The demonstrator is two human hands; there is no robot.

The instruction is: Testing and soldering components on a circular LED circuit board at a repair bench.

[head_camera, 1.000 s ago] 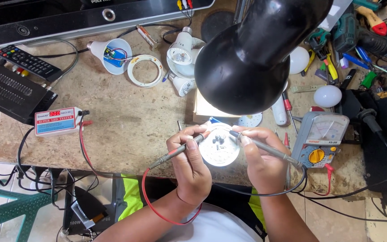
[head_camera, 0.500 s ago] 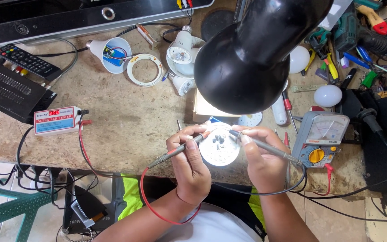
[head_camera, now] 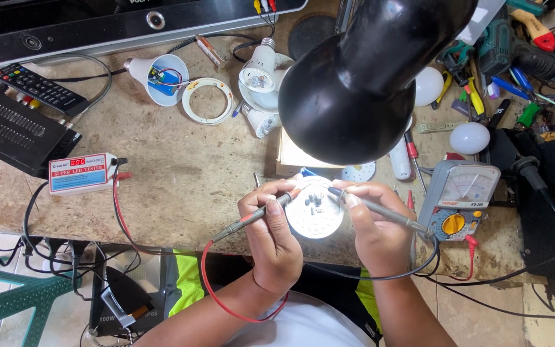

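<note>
Your left hand (head_camera: pixel 274 241) is clenched around a test probe (head_camera: pixel 255 217) with a red lead, its tip resting on the round white LED board (head_camera: pixel 316 215) at the near edge of the surface (head_camera: pixel 187 173). Your right hand (head_camera: pixel 374 234) grips the second probe (head_camera: pixel 374 209), black lead trailing off, tip meeting the same board from the other side. The board glows bright between your two hands. Right above it hangs the black lamp shade (head_camera: pixel 348 90), big and close, blocking much of the surface behind. Just beside your right hand sits the analogue multimeter (head_camera: pixel 460 199) with its yellow dial. Over to the left lies a small white tester box (head_camera: pixel 81 172) with a red digit display. Farther back: an opened bulb housing (head_camera: pixel 162 78), a white ring (head_camera: pixel 207 101), loose bulb bases (head_camera: pixel 258 77), and two white domes (head_camera: pixel 469 137) near a heap of hand tools (head_camera: pixel 483 90).
</note>
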